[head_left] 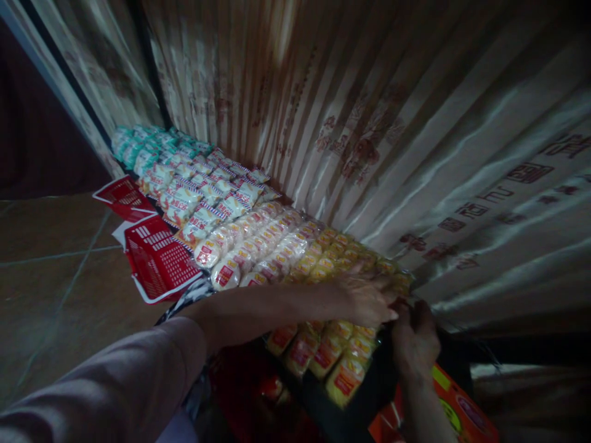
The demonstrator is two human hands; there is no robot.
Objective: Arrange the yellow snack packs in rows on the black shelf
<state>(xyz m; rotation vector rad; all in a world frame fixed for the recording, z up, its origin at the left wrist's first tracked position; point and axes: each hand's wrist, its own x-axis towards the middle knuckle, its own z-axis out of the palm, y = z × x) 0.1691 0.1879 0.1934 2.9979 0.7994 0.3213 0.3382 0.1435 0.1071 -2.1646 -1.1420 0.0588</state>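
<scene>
My left hand [367,298] reaches across the yellow round wrapped cakes [344,378] and lies over their far right rows. Its fingers are stretched out and somewhat blurred, and they rest on the wrappers. Close beside its thumb, at the right edge of the rows, is my right hand [415,335]. The right fingers are curled in; what they pinch, if anything, is hidden in shadow. White round packaged cakes [252,249] in clear wrap sit left of the yellow ones. My left forearm covers part of the yellow rows.
White snack packets with striped edges [198,212] and green packets [148,147] continue to the far left. A red shopping basket [154,255] stands on the tiled floor [50,289]. Pleated printed sheeting [295,104] hangs behind the display. An orange package [457,403] is at lower right.
</scene>
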